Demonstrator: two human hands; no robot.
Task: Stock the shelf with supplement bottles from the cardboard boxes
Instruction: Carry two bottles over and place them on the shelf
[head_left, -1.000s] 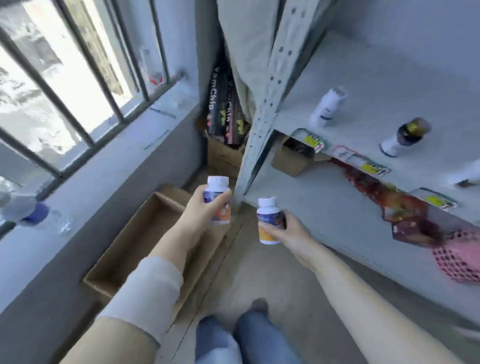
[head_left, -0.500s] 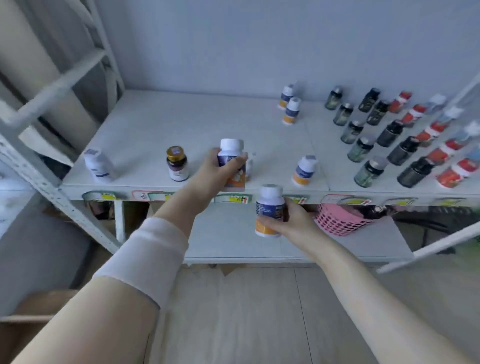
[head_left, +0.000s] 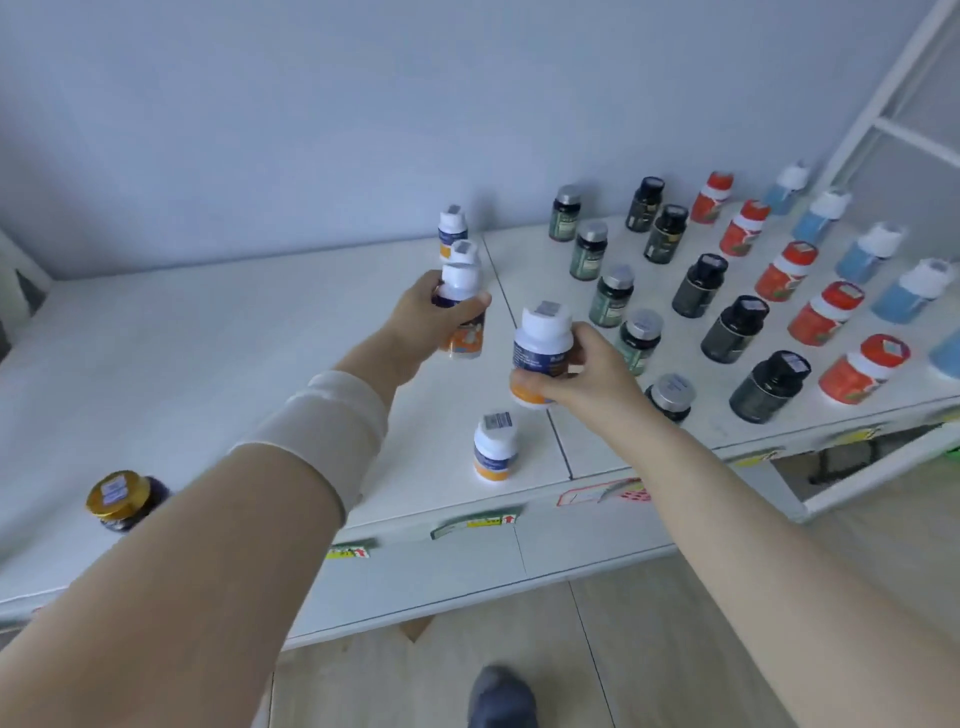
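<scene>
Left hand (head_left: 421, 325) curls round a white-capped bottle (head_left: 464, 335) over the shelf (head_left: 208, 364); right hand (head_left: 589, 374) grips a second bottle (head_left: 540, 353) just beside it. Each should go down upright, in line with the standing bottles (head_left: 452, 228) just beyond the left hand, labels facing out.

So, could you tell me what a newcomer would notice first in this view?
Two hands in the middle: the left hand grips a white-capped bottle over the shelf, and the right hand grips a matching bottle beside it. To the right stand neat rows of dark, red and blue bottles; a gold-lidded jar sits at the front left.
</scene>
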